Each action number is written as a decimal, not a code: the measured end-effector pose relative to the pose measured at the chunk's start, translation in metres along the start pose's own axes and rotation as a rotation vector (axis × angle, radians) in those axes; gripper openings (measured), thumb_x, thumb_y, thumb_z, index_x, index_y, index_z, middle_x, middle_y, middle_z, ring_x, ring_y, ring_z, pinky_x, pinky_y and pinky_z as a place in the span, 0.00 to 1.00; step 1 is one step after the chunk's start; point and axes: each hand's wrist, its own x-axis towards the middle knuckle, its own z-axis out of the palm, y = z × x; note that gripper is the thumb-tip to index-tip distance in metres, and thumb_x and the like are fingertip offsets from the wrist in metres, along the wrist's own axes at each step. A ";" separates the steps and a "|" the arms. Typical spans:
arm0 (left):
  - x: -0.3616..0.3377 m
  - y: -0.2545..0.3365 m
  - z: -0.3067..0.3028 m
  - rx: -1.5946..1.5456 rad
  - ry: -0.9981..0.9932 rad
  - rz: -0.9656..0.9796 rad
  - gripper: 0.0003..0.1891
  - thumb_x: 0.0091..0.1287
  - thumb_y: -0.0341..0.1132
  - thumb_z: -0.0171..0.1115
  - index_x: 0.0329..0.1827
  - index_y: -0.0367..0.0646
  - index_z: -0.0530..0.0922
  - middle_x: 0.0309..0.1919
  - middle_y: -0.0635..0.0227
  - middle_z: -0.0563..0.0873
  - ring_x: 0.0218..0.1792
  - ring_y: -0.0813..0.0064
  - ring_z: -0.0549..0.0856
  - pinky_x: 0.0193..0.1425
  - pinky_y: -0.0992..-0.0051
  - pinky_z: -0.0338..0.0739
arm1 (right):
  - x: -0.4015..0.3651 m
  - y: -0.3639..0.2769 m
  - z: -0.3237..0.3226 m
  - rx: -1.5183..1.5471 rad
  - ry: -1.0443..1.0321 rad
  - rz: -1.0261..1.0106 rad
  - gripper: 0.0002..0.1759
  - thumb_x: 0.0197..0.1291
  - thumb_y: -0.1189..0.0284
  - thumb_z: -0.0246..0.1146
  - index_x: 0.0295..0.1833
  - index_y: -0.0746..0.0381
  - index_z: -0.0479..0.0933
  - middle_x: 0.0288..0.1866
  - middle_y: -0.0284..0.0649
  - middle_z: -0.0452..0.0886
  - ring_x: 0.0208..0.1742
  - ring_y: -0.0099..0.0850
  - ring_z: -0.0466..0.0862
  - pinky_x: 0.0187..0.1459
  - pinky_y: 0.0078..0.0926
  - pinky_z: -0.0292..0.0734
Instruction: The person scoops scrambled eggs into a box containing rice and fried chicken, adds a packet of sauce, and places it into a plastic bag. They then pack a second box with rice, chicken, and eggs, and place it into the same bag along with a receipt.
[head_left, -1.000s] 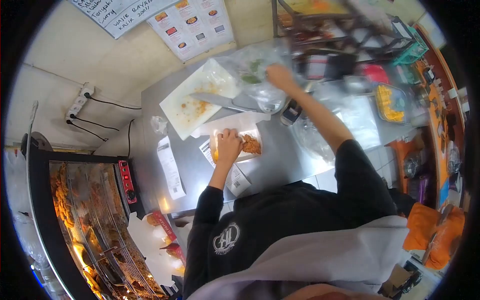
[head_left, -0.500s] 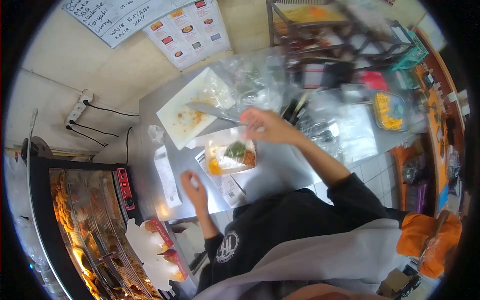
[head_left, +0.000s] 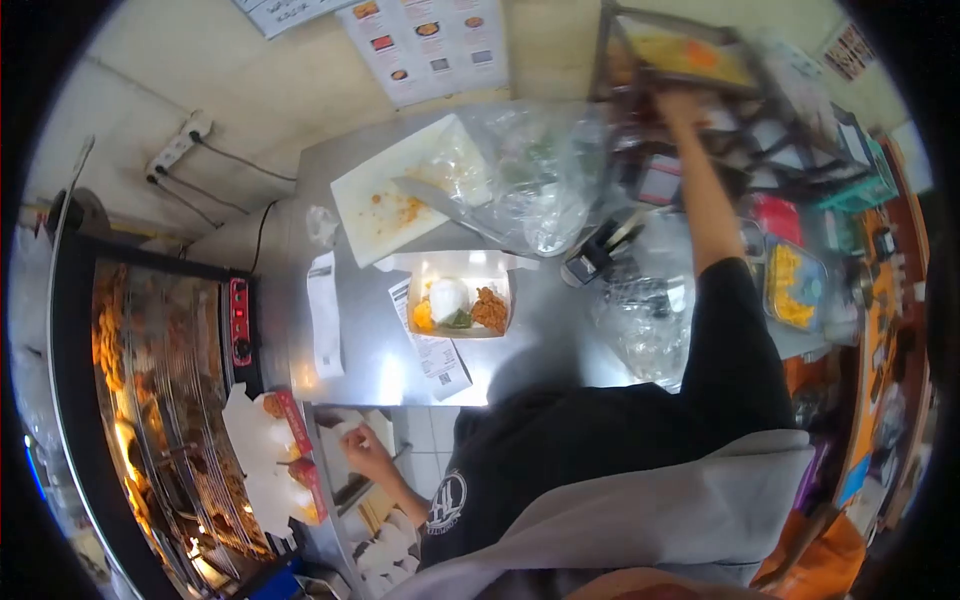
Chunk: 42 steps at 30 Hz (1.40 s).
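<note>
My right hand (head_left: 682,108) reaches up into the dark rack (head_left: 612,60) at the back right; its fingers are blurred and partly hidden there. My left hand (head_left: 368,452) hangs low beside the counter's front edge, its fingers curled in; a small pale spot shows at the fingertips, too small to name. Between the hands, on the steel counter, stands an open food box (head_left: 460,328) holding white rice (head_left: 449,298), fried chicken (head_left: 489,312), a green heap (head_left: 457,320) and something yellow. Behind it, a knife (head_left: 440,198) rests on a stained white cutting board (head_left: 365,205).
A heated display case (head_left: 165,400) with fried food stands at left, with filled boxes (head_left: 300,440) beside it. Paper slips (head_left: 323,315), clear plastic bags (head_left: 540,190), a black device (head_left: 590,255) and a tub of yellow food (head_left: 795,285) occupy the counter.
My right hand has moved from the knife handle up and right into the rack, leaving the knife on the board. My left hand has dropped below the counter edge. The green heap sits lower in the box.
</note>
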 end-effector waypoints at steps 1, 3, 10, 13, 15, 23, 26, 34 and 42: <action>-0.002 0.001 0.004 0.016 -0.026 0.008 0.11 0.58 0.35 0.58 0.25 0.36 0.74 0.26 0.64 0.75 0.26 0.71 0.75 0.27 0.73 0.66 | 0.001 0.001 0.011 -0.001 -0.022 0.019 0.27 0.48 0.45 0.54 0.52 0.45 0.74 0.59 0.42 0.69 0.62 0.43 0.63 0.56 0.44 0.61; -0.005 0.001 0.011 0.049 -0.047 0.000 0.10 0.58 0.35 0.58 0.26 0.37 0.74 0.27 0.64 0.75 0.27 0.72 0.75 0.28 0.74 0.67 | 0.009 0.015 0.038 -0.107 -0.001 -0.023 0.26 0.49 0.45 0.53 0.51 0.45 0.74 0.57 0.42 0.71 0.60 0.42 0.66 0.54 0.45 0.63; 0.010 0.013 0.041 -0.278 -0.291 0.038 0.09 0.59 0.31 0.57 0.42 0.40 0.75 0.34 0.68 0.77 0.29 0.80 0.75 0.30 0.81 0.70 | -0.025 -0.017 -0.086 0.259 -0.081 0.442 0.19 0.49 0.55 0.57 0.37 0.57 0.81 0.38 0.49 0.80 0.43 0.46 0.79 0.44 0.39 0.74; 0.025 0.040 0.057 -0.299 -0.477 0.135 0.09 0.58 0.31 0.57 0.42 0.43 0.75 0.35 0.68 0.78 0.28 0.78 0.76 0.29 0.80 0.69 | -0.016 0.013 -0.051 0.528 0.091 0.539 0.19 0.50 0.57 0.55 0.40 0.60 0.78 0.41 0.52 0.79 0.44 0.46 0.79 0.43 0.38 0.74; 0.034 0.049 0.076 -0.299 -0.586 0.248 0.10 0.59 0.32 0.56 0.44 0.44 0.75 0.39 0.66 0.77 0.31 0.75 0.76 0.33 0.77 0.70 | -0.021 0.003 -0.091 0.837 0.223 0.810 0.18 0.51 0.61 0.55 0.41 0.63 0.76 0.40 0.51 0.79 0.42 0.43 0.79 0.42 0.35 0.74; 0.080 0.073 0.129 -0.564 -0.568 0.208 0.20 0.59 0.32 0.56 0.54 0.41 0.67 0.43 0.63 0.75 0.37 0.73 0.75 0.38 0.76 0.70 | -0.174 -0.050 -0.221 1.264 0.202 0.398 0.08 0.60 0.71 0.55 0.38 0.65 0.69 0.33 0.36 0.75 0.35 0.24 0.73 0.40 0.21 0.68; 0.103 0.095 0.134 -0.576 -0.492 0.292 0.25 0.57 0.33 0.59 0.58 0.40 0.63 0.44 0.62 0.74 0.39 0.71 0.74 0.41 0.76 0.69 | -0.241 -0.120 -0.291 1.399 -0.344 0.180 0.08 0.62 0.68 0.53 0.37 0.62 0.70 0.32 0.33 0.75 0.36 0.21 0.74 0.41 0.19 0.68; 0.169 0.128 0.166 -0.238 -0.887 0.632 0.18 0.50 0.35 0.66 0.41 0.39 0.71 0.39 0.61 0.75 0.35 0.72 0.73 0.41 0.79 0.68 | -0.287 -0.206 -0.269 1.015 -0.027 -0.164 0.12 0.52 0.68 0.63 0.35 0.64 0.70 0.31 0.31 0.74 0.35 0.21 0.74 0.40 0.18 0.68; 0.109 0.141 0.194 -1.055 -0.741 0.263 0.08 0.68 0.35 0.44 0.42 0.40 0.63 0.39 0.65 0.70 0.41 0.77 0.68 0.49 0.77 0.63 | -0.320 -0.229 -0.235 1.801 -0.539 0.344 0.11 0.52 0.76 0.58 0.39 0.62 0.64 0.35 0.33 0.66 0.38 0.21 0.66 0.41 0.18 0.62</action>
